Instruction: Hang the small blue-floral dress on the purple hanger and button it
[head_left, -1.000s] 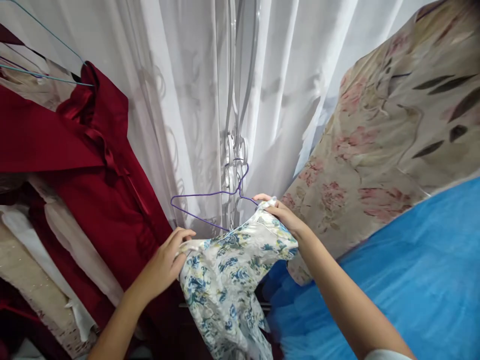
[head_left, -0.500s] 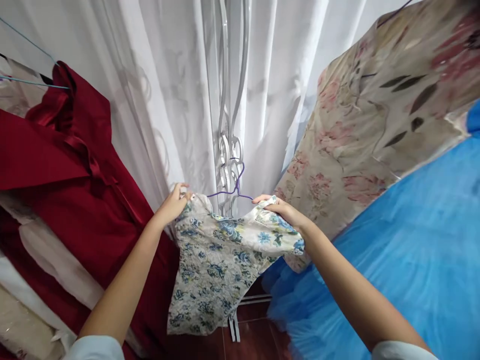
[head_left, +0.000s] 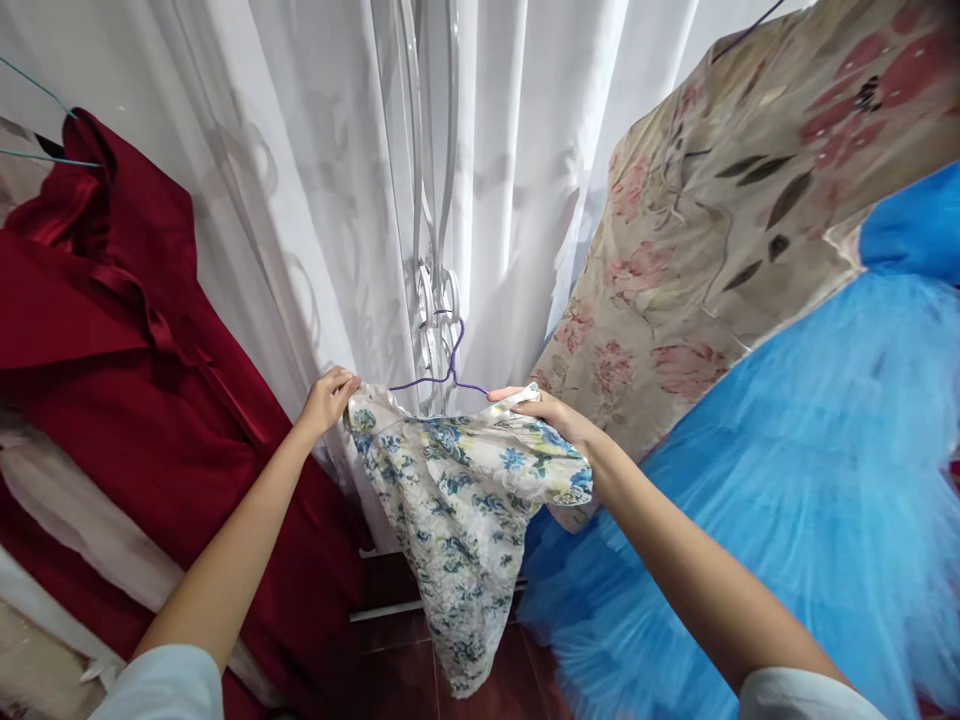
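A white blouse [head_left: 465,490] with blue and green flowers hangs from a purple wire hanger [head_left: 452,370], whose hook is at a white scrolled metal stand [head_left: 431,290]. My left hand [head_left: 328,398] pinches the blouse's left shoulder. At the other shoulder, my right hand [head_left: 551,412] is closed on the cloth, its fingers partly under the fabric near the hanger's arm. The ends of the hanger are hidden by the blouse and my fingers. The lower part of the blouse narrows and hangs down in folds.
A dark red dress [head_left: 150,300] hangs close on the left. To the right are a beige flowered dress [head_left: 645,270] and a blue tulle dress [head_left: 750,480]. White curtains [head_left: 510,150] hang behind the stand. Below lies a dark red tiled floor [head_left: 397,670].
The blouse's lower part has swung right and gathered narrower. My left hand has moved slightly outward at its shoulder. The whole view has shifted a little to the right.
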